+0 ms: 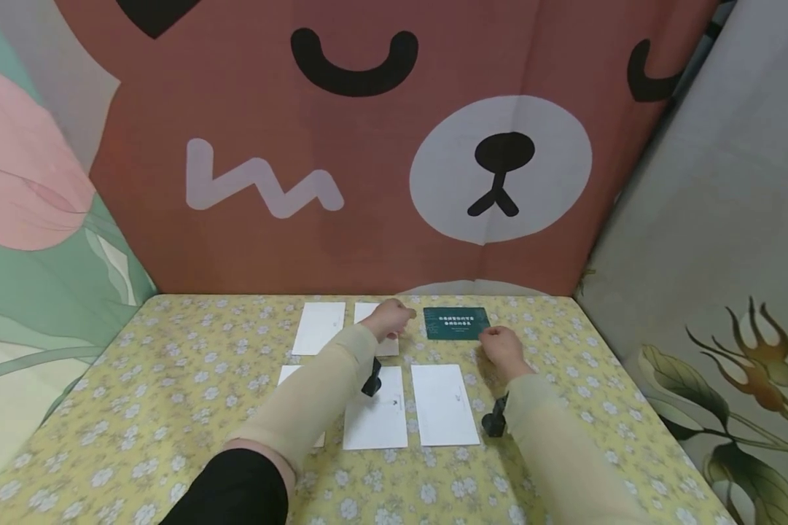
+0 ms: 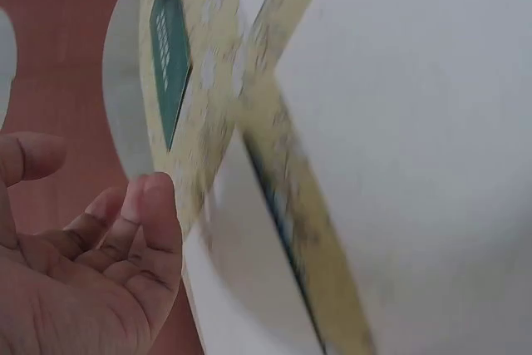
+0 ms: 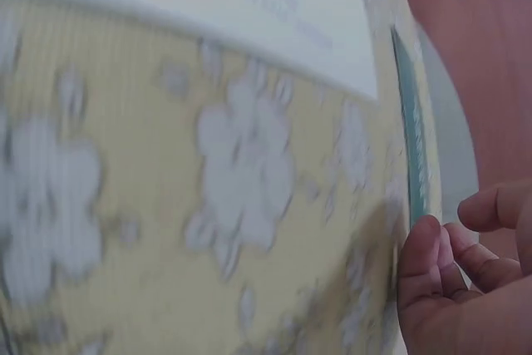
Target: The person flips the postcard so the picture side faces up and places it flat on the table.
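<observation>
A dark green card [image 1: 456, 323] with white lettering lies flat at the back of the table. My right hand [image 1: 504, 348] is at its lower right corner. In the right wrist view, the fingertips [image 3: 422, 243] meet the end of the green card [image 3: 411, 122], and the thumb stands apart from them. Over a white card [image 1: 367, 312] left of the green one hovers my left hand [image 1: 389, 319]. The left wrist view shows that hand [image 2: 91, 280] with loosely bent fingers, a gap to the thumb and nothing held.
Another white card [image 1: 318, 328] lies at the back left. Nearer me are a white card [image 1: 375, 415] in the middle, one [image 1: 446, 405] on its right and one [image 1: 289, 373] partly under my left forearm. A yellow flowered cloth [image 1: 190, 408] covers the table; a brown printed curtain [image 1: 269, 248] hangs behind.
</observation>
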`<state>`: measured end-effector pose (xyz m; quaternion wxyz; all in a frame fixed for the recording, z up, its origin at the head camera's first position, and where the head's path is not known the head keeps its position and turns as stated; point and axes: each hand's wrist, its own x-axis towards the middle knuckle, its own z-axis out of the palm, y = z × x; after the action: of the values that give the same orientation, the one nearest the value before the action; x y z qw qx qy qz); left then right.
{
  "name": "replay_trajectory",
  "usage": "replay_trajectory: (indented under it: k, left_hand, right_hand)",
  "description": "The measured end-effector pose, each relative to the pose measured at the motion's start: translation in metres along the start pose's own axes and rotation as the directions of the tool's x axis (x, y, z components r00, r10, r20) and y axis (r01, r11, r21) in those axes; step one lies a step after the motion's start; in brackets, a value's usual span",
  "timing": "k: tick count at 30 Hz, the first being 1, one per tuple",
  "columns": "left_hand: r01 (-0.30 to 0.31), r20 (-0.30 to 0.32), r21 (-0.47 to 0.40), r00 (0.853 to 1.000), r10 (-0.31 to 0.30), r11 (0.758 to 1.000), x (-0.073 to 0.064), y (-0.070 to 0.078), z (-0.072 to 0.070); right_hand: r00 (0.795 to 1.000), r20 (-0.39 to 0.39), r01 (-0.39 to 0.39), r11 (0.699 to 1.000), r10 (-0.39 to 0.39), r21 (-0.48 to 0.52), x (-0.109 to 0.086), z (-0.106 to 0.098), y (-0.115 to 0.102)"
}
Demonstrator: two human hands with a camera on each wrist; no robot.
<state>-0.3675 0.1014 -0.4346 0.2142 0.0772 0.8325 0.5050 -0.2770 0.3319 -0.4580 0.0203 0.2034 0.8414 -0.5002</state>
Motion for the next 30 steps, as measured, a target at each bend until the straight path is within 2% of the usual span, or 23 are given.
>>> replay_trajectory:
  k: [4, 11, 18, 23, 30]
  left_hand:
    - [0.022, -0.061, -0.062, 0.998, -0.025, 0.998, 0.001, -0.004, -0.014]
    - [0.014, -0.17, -0.121, 0.985, -0.034, 0.993, 0.003, -0.01, -0.042]
    - [0.049, -0.188, -0.132, 0.979, -0.074, 0.99, 0.003, -0.023, -0.069]
    - [0.04, -0.212, -0.136, 0.975, -0.069, 0.99, 0.005, -0.031, -0.076]
    - [0.033, -0.214, -0.15, 0.975, -0.065, 0.988, 0.007, -0.039, -0.076]
  right_hand:
    - [0.998, 0.029, 0.051, 0.998, -0.052, 0.041, -0.004, 0.009, -0.008]
    - [0.992, 0.104, 0.061, 0.993, -0.072, 0.099, -0.007, 0.031, -0.029]
    - [0.978, 0.188, 0.064, 0.989, -0.088, 0.13, -0.016, 0.054, -0.046]
    - [0.974, 0.21, 0.052, 0.989, -0.08, 0.137, -0.018, 0.069, -0.05]
    - [0.975, 0.216, 0.027, 0.991, -0.056, 0.134, -0.02, 0.091, -0.05]
